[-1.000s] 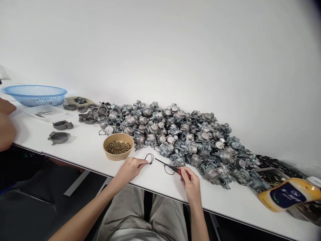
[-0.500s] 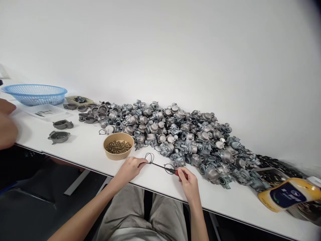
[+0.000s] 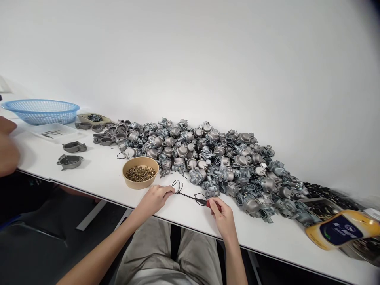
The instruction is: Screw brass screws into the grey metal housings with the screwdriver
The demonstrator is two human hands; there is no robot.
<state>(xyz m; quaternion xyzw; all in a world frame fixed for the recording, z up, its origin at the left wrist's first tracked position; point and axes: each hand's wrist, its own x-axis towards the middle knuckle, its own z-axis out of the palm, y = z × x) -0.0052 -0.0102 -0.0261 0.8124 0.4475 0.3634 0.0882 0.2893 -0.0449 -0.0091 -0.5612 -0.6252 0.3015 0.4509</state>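
My right hand is closed on the red handle of a screwdriver, whose dark shaft points left. My left hand pinches near the shaft's tip, beside thin black rings; whether it grips a ring, the tip or a small part is too small to tell. Another black ring surrounds the shaft close to the handle. Left of the rings stands a tan bowl of small brass-coloured screws. A large heap of grey metal carburetor-like parts lies behind both hands.
At the left are a blue basket, a clear tray and loose metal bowl-shaped parts. A person's blurred arm reaches in at the left edge. A yellow bottle lies at the right over a metal container.
My hands and the screwdriver have barely shifted. The other person's arm at the left edge has moved slightly to the left.
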